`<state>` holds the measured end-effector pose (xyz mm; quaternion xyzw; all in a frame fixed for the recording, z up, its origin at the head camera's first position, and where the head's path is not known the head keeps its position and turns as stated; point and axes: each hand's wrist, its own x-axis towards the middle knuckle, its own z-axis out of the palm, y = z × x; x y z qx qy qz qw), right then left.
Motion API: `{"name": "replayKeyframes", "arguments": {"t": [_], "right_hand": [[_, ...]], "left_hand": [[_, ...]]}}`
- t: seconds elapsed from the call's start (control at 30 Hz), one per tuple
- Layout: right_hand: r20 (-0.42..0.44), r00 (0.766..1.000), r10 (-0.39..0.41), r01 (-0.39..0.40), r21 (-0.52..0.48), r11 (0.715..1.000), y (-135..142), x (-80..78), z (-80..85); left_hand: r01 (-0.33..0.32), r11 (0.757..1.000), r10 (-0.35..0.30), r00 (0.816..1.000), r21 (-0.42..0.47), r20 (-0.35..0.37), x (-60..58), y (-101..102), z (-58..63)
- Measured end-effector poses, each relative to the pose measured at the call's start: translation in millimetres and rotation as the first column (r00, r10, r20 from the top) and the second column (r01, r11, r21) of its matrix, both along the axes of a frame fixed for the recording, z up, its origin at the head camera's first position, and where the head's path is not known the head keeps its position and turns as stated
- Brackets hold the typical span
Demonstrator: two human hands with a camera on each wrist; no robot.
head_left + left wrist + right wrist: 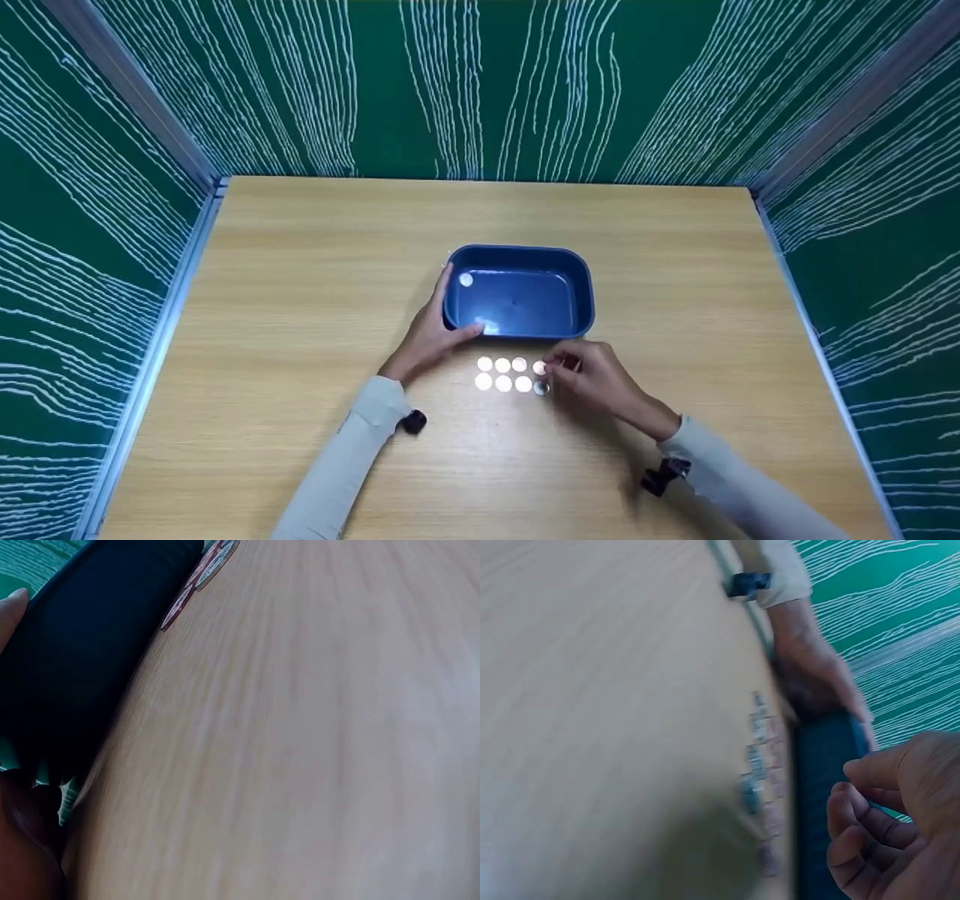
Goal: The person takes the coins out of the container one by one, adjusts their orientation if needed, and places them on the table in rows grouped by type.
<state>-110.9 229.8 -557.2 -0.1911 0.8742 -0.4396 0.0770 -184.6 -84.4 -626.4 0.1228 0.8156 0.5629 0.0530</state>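
Note:
A blue rectangular tub (517, 330) stands at mid-table, with one pale round disc (466, 280) inside at its far left. My left hand (431, 330) grips the tub's left end, fingers along the outer side and thumb at the front rim. In front of the tub, several small round discs (502, 383) lie in two rows. My right hand (600, 375) is at their right end, fingers curled and thumb near the index finger, beside a disc (539, 367). In the right wrist view no disc shows between the fingertips; whether they pinch one is unclear.
The tub and discs rest on a wooden table (300, 247). Green walls (390, 90) with white wavy lines rise behind it and at both sides. Dark devices (414, 421) are worn at both wrists, over pale sleeves.

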Motion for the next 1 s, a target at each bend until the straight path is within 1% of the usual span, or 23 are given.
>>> {"name": "replayKeyframes", "arguments": {"t": [0.1,0.2,0.3,0.43,0.57,0.7,0.83,1.0], "right_hand": [[-0.002,1.000,0.011,-0.011,-0.024,1.000,0.5,-10.4,14.2],[-0.003,1.000,0.006,-0.007,-0.049,0.999,3.2,-24.0,25.0],[-0.009,1.000,0.000,0.000,-0.064,0.998,5.0,-42.1,31.7],[0.010,1.000,0.017,-0.016,-0.037,0.999,3.4,-68.0,36.0],[0.039,0.997,0.070,-0.070,0.002,0.998,-2.9,-88.1,38.1],[0.025,0.991,0.128,-0.129,0.036,0.991,-12.0,-104.4,36.8],[0.013,0.988,0.156,-0.156,0.069,0.985,-20.7,-118.8,32.5],[0.016,0.984,0.175,-0.175,0.087,0.981,-27.9,-134.3,24.2]], "left_hand": [[0.002,1.000,-0.002,1.000,0.001,-0.005,-1.2,-0.3,0.2],[0.011,1.000,-0.011,1.000,-0.003,-0.012,-1.9,0.0,-0.2],[0.014,1.000,-0.014,1.000,-0.005,-0.015,-1.4,0.1,-1.1],[0.012,1.000,-0.012,1.000,0.005,-0.005,-0.3,-0.5,-2.1],[0.007,1.000,-0.008,1.000,0.023,0.011,0.6,-1.2,-1.9],[0.006,1.000,-0.006,1.000,0.025,0.018,1.3,-1.4,-2.3],[0.010,1.000,-0.010,1.000,0.023,0.020,0.6,-1.0,-2.9],[0.015,1.000,-0.015,1.000,0.025,0.004,-1.2,0.8,-1.8]]}}
